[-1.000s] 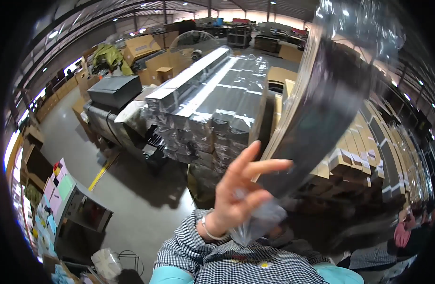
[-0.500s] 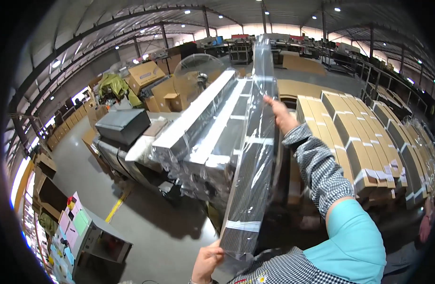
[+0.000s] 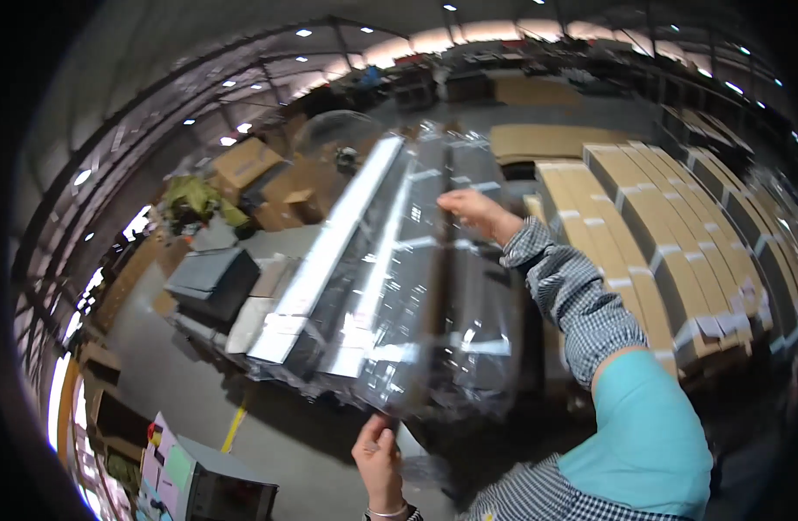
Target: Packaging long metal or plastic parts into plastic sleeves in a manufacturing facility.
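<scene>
I hold a long dark part wrapped in clear plastic film (image 3: 468,321) stretched out in front of me. My right hand (image 3: 474,211) grips its far upper end, the arm in a checked sleeve under a turquoise vest. My left hand (image 3: 379,458) pinches the near lower end of the wrap from below. Under the held piece lies a stack of similar long wrapped parts (image 3: 347,260), shiny with reflected light.
Rows of long brown cardboard boxes (image 3: 668,252) fill the right side. A dark grey machine (image 3: 210,278) and cardboard cartons (image 3: 247,165) stand to the left. A cabinet with coloured papers (image 3: 190,478) sits at lower left on the grey floor with a yellow line (image 3: 234,425).
The wrapped part has swung from steeply upright down to a flatter lie over the stack. My right hand now grips its far end, and the left stays at the near end.
</scene>
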Demonstrator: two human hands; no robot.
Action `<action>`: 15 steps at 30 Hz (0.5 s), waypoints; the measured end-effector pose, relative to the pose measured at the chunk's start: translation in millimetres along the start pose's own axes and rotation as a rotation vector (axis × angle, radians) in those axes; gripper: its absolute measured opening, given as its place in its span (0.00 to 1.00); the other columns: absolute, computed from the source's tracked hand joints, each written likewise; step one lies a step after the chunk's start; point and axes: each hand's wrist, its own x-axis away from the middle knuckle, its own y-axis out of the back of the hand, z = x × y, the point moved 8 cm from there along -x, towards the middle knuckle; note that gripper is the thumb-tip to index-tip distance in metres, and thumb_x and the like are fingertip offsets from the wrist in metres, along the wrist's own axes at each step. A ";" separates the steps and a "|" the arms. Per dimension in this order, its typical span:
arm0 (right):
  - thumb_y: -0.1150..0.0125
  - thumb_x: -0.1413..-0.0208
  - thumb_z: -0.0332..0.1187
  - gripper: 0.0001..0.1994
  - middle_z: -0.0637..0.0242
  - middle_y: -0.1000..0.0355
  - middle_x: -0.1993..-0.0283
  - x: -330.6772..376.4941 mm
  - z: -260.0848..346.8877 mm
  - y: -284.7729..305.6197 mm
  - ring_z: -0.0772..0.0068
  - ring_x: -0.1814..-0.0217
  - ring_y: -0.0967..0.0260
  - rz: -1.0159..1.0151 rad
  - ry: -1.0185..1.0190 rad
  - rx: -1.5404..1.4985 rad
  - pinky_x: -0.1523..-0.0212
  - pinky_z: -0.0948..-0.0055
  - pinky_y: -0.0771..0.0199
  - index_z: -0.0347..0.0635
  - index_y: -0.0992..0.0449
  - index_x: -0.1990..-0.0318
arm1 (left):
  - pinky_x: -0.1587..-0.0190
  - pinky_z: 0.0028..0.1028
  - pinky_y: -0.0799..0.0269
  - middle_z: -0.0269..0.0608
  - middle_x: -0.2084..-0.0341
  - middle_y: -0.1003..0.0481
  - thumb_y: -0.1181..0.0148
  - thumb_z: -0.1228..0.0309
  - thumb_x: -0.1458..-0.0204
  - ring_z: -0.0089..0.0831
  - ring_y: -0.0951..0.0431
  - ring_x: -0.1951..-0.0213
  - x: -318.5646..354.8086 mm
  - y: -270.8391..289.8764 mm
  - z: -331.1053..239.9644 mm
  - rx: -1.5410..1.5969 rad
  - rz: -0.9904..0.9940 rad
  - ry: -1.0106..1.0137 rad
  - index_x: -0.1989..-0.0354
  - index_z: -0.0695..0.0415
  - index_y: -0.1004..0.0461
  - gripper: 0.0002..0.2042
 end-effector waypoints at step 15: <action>0.34 0.49 0.43 0.30 0.47 0.46 0.28 460.3 -141.6 80.3 0.42 0.27 0.52 -0.634 -0.134 1.545 0.36 0.42 0.45 0.57 0.30 0.35 | 0.76 0.13 0.43 0.46 0.42 0.30 0.52 0.82 0.41 0.12 0.36 0.75 137.1 -70.9 -18.1 0.331 0.530 -0.164 0.37 0.55 0.34 0.22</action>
